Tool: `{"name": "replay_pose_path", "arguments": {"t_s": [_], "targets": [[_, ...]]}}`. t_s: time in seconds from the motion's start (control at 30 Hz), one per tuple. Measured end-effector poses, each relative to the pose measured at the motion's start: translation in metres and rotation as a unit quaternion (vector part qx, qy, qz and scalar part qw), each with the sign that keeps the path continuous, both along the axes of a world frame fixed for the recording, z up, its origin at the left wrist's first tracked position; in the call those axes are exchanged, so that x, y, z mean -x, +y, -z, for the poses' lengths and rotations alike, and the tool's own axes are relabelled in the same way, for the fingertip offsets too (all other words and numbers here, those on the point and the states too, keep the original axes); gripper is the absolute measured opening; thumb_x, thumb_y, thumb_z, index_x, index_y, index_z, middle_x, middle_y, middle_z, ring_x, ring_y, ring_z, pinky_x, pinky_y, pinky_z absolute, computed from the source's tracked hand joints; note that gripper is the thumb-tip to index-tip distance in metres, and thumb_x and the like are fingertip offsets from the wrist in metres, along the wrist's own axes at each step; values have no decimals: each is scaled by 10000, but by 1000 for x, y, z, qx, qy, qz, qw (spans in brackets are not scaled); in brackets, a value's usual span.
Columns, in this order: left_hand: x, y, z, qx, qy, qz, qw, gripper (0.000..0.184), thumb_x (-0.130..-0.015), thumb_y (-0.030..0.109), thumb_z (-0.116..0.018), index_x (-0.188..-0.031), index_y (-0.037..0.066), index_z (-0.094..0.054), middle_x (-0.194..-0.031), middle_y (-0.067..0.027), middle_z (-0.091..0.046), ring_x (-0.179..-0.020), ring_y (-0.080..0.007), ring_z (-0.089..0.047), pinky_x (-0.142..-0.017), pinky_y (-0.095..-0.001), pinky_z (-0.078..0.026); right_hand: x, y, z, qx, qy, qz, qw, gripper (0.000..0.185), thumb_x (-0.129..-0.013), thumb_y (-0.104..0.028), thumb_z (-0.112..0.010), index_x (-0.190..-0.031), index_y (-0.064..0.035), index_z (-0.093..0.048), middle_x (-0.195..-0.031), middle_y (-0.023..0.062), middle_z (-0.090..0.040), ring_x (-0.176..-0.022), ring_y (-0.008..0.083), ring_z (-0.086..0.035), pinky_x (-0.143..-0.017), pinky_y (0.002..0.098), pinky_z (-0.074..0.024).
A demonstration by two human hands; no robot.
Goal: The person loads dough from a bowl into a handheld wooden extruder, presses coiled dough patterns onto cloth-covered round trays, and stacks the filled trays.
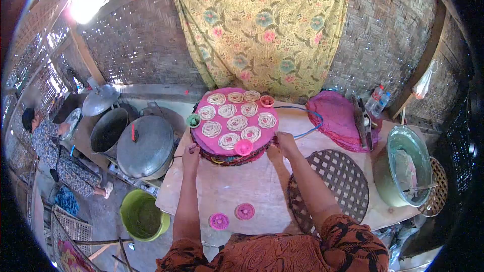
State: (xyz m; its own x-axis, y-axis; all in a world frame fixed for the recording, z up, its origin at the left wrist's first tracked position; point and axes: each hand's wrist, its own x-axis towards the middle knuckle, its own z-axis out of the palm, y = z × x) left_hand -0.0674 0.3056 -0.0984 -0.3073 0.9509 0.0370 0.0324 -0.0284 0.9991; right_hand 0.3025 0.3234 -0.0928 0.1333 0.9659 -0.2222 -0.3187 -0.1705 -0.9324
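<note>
From left, a person in patterned clothing (65,158) stands beyond a large lidded pot (146,148), a green bucket (127,219) on the floor nearby, while at a pale table (212,191) the worker's left hand (191,151), fingers curled in, is at the near-left edge of a round pink stack (220,120). The stack, topped with coils of pale strands (237,123) and a pink cup (243,147), lies between both hands; the right hand (287,144), fingers bent, is by its near-right edge, and whether either grips anything cannot be told. Farther right are an openwork tray (339,165), a second pink stack (330,116) and a green basin (383,174).
</note>
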Motion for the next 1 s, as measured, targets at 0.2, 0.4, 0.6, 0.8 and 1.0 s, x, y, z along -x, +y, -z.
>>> {"name": "replay_pose_path", "arguments": {"t_s": [0.2, 0.4, 0.6, 0.8, 1.0], "targets": [[6, 5, -5, 39, -9, 11, 999, 297, -871, 197, -621, -1100, 13, -574, -808, -5, -579, -608, -64, -472, -527, -213, -381, 2, 8, 0, 24, -22, 8, 999, 234, -896, -156, -563, -960, 65, -601, -792, 82, -615, -643, 158, -584, -565, 267, -497], [2, 7, -6, 28, -49, 0, 998, 250, -858, 157, -621, -1058, 11, -592, -769, 10, -557, -614, -64, -462, -542, -211, -371, 3, 1, -10, 9, -102, 4, 995, 183, -871, -121, -599, -930, 51, -612, -789, 77, -618, -650, 145, -589, -567, 262, -500], [4, 11, -1, 15, -9, -7, 1000, 198, -844, 141, -628, -994, 20, -584, -753, 11, -550, -602, -64, -449, -532, -218, -360, 1, -4, -11, 4, -143, -4, 990, 191, -858, -130, -608, -912, 53, -615, -762, 80, -617, -629, 138, -586, -539, 253, -492], [16, -7, -11, 35, -26, 1, 999, 190, -858, 195, -628, -1007, 87, -584, -882, 12, -611, -686, -59, -504, -528, -197, -364, -21, -15, 4, -56, -219, -6, 974, 188, -819, -88, -580, -903, 72, -630, -743, 90, -631, -656, 148, -611, -578, 268, -514], [21, -42, -22, -8, 4, -12, 1000, 217, -873, 217, -615, -1045, 93, -567, -883, 21, -587, -671, -49, -467, -548, -195, -354, -61, -100, -35, -44, -183, 21, 982, 253, -863, -171, -601, -1034, 14, -622, -812, 73, -636, -684, 134, -618, -596, 265, -529]]}}
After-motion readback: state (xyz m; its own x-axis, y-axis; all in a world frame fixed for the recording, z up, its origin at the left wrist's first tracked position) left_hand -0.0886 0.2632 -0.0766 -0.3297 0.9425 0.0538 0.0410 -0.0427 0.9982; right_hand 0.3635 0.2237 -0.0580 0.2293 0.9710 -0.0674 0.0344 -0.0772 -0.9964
